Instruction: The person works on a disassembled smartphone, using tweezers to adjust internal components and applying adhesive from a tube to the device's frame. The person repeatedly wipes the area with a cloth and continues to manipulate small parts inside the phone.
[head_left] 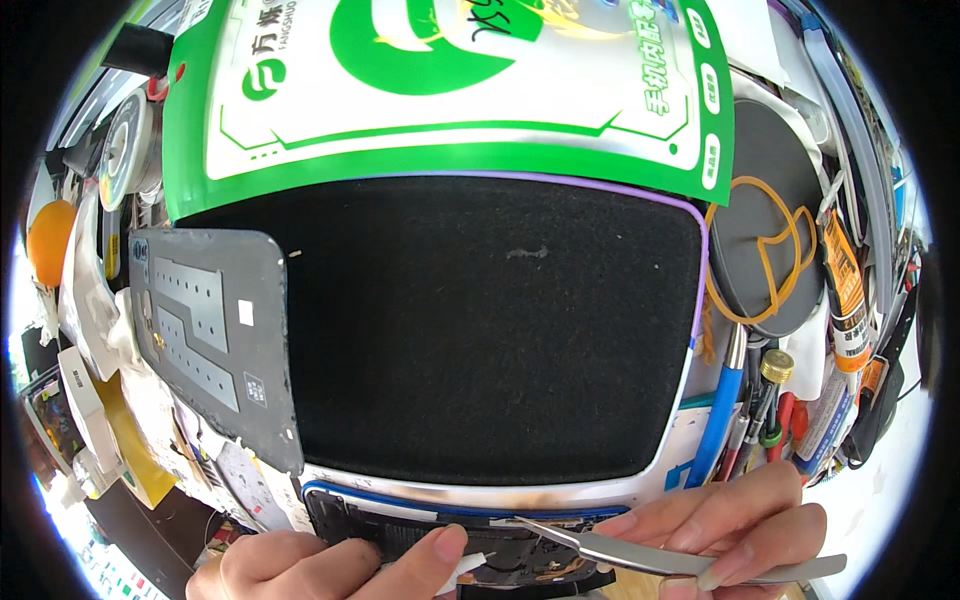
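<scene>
In the fingers of my right hand (740, 525) is a pair of steel tweezers (640, 555), its thin tips pointing left over an opened phone (400, 525). The phone has a blue frame and dark inner parts, and lies at the near edge of the black mat. My left hand (340, 565) is curled at the phone's near side, thumb stretched over it. A small white pointed piece (465, 572) sticks out beside that thumb; the rest of it is hidden by the hand. To the left, a grey phone back panel (215, 330) rests partly on the mat.
The black mat (480, 330) has a white and purple rim. A green and white printed sheet (450, 150) covers its far side. At right are an orange rubber band (760, 300), an orange tube (845, 290), a blue-handled tool (718, 420) and several others. A spool (127, 150) stands left.
</scene>
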